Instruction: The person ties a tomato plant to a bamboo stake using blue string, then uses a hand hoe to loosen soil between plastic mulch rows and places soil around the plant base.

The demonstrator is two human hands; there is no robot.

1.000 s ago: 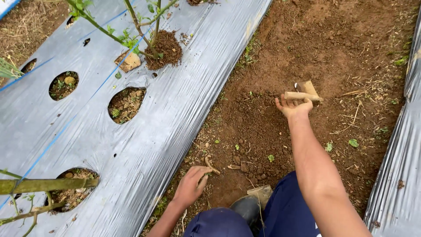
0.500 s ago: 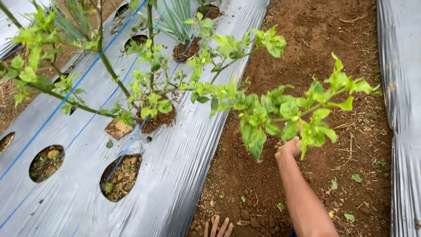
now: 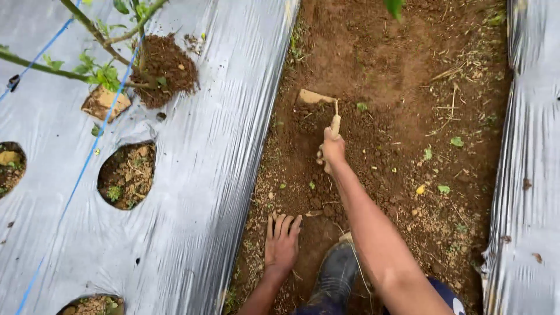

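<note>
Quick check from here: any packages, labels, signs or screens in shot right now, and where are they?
None in view: no package, label, sign or screen.
What is there: silver plastic mulch sheets with round planting holes on both sides of a bare soil furrow.
The right hand grips a small wooden-handled hoe dug into the soil.
The left hand lies flat on the ground beside a dark rubber boot.

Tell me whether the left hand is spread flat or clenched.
Spread flat: the left hand lies palm down on the soil, fingers splayed, holding nothing.
</note>
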